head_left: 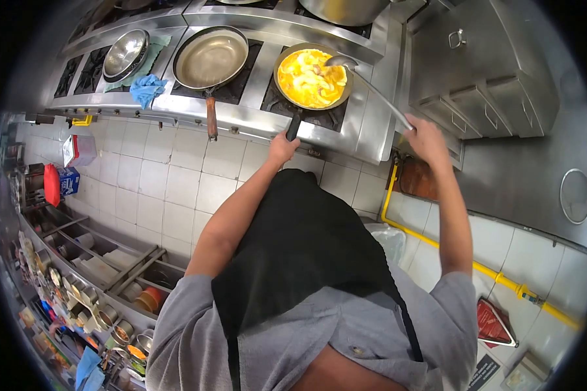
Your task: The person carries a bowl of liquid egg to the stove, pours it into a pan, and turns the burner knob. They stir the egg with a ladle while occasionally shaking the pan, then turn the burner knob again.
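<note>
A frying pan (347, 91) sits on the right-hand front burner, its handle pointing toward me. My left hand (283, 148) is wrapped round that black handle (295, 125). Yellow egg mixture (310, 81) with paler, setting folds and a few small brownish pieces covers the pan's base. My right hand (428, 139) grips the end of a long-handled metal ladle (379, 95). The ladle's bowl is turned down at the right side of the pan, right at the egg.
A second frying pan (212, 58) with a wooden handle rests on the burner to the left. Metal bowls (125, 55) and a blue cloth (147, 89) lie farther left. A large pot (346, 9) stands behind. A yellow gas pipe (430, 240) runs low on my right.
</note>
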{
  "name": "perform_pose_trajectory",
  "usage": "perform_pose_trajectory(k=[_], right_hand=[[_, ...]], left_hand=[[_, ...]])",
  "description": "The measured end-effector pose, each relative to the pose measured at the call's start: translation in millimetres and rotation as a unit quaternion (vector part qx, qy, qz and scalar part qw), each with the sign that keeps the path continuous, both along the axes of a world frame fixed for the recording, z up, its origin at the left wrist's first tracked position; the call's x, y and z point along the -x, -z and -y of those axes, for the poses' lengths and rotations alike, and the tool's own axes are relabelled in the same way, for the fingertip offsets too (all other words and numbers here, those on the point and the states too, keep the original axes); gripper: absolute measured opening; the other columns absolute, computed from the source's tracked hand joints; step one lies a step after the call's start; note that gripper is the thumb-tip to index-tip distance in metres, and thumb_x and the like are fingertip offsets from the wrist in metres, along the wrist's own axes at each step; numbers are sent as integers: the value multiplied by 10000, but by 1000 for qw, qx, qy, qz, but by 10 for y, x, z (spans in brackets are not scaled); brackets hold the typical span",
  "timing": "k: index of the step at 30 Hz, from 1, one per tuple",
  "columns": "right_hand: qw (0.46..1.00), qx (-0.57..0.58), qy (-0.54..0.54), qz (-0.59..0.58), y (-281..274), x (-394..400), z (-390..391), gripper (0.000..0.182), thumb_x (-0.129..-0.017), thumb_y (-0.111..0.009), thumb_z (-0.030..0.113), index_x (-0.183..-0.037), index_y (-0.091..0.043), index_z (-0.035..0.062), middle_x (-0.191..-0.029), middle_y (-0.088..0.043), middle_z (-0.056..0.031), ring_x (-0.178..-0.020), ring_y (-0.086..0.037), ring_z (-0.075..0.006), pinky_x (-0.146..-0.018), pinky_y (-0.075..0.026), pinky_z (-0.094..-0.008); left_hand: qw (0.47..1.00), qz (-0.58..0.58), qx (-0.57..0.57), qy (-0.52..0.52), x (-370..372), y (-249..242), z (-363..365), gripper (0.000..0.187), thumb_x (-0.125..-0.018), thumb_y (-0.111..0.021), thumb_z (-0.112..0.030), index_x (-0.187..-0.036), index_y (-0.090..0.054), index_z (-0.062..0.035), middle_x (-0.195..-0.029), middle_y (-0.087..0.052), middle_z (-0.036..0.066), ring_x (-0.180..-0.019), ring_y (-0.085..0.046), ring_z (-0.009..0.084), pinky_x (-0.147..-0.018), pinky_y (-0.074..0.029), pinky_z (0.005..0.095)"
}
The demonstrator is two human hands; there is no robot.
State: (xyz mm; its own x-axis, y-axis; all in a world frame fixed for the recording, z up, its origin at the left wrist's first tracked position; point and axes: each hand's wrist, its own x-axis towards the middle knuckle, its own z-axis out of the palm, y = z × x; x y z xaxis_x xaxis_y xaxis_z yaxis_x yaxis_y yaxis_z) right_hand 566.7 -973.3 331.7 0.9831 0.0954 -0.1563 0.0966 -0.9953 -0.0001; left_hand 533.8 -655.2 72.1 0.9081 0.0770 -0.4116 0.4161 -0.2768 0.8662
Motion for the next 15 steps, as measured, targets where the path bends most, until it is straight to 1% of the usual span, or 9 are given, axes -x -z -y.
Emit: perform_pose_trajectory(k=[1,2,4,6,9,10,11,14,15], right_hand=[[998,-57,18,-19,154,17,55,427,-855,-606,203,-1273,-603,113,-1025,-674,-204,-1007,-617,-399,-883,-493,-462],[992,-115,37,-37,332,31,101,460,-852,-630,241,-1289,-590,101,-1026,-671,-211,-1019,-615,-389,-891,-487,-448],[957,-277,78,-40,809,64,114,491,-846,-640,242,-1299,-570,66,-1010,-668,-223,-971,-640,-368,-865,-493,-418],[947,-302,96,-44,996,123,-97,513,-850,-637,252,-1313,-553,48,-983,-666,-230,-934,-657,-349,-838,-497,-400],[945,-295,139,-39,1273,221,-438,503,-860,-619,245,-1315,-550,41,-941,-668,-226,-896,-657,-365,-814,-497,-420],[945,-299,134,15,1530,270,-478,496,-866,-622,244,-1309,-554,30,-877,-662,-198,-804,-644,-323,-762,-497,-396],[942,-301,131,68,1621,329,-562,490,-873,-625,243,-1303,-559,19,-813,-655,-170,-713,-630,-280,-709,-498,-372],[921,-342,185,22,1693,521,-766,486,-878,-618,243,-1307,-558,22,-863,-665,-191,-756,-637,-305,-757,-497,-379],[915,-361,181,24,1790,579,-781,487,-880,-616,238,-1311,-553,19,-845,-659,-192,-747,-633,-310,-748,-496,-381]], left_hand=[[1000,0,-1,7,-2,-11,-3,462,-776,-680,-215,-1098,-590,103,-611,-630,158,-455,-618,219,-494,-514,361],[1000,5,0,5,-3,-24,5,462,-776,-680,-215,-1098,-590,103,-611,-630,158,-455,-618,219,-494,-514,361],[1000,-4,-3,2,0,-38,4,465,-778,-681,-215,-1103,-588,104,-611,-631,162,-454,-619,221,-494,-513,360],[1000,2,-7,12,-8,14,-13,453,-778,-683,-213,-1089,-591,104,-605,-627,159,-450,-616,221,-483,-510,361],[1000,4,-4,6,-15,-13,-4,402,-781,-685,-211,-1031,-602,92,-606,-623,152,-449,-613,222,-477,-505,361],[1000,0,0,8,-17,-27,-7,386,-782,-682,-209,-1019,-602,84,-611,-622,149,-448,-611,220,-473,-502,362],[1000,-5,3,11,-6,-42,-10,370,-783,-680,-207,-1007,-602,77,-616,-620,146,-447,-608,219,-470,-498,364],[1000,-18,0,6,-5,-116,-4,341,-785,-672,-200,-989,-602,65,-623,-615,145,-441,-596,212,-458,-488,364],[1000,-18,-2,9,-4,-143,-2,341,-785,-672,-200,-989,-602,65,-623,-615,145,-441,-596,212,-458,-488,364]])
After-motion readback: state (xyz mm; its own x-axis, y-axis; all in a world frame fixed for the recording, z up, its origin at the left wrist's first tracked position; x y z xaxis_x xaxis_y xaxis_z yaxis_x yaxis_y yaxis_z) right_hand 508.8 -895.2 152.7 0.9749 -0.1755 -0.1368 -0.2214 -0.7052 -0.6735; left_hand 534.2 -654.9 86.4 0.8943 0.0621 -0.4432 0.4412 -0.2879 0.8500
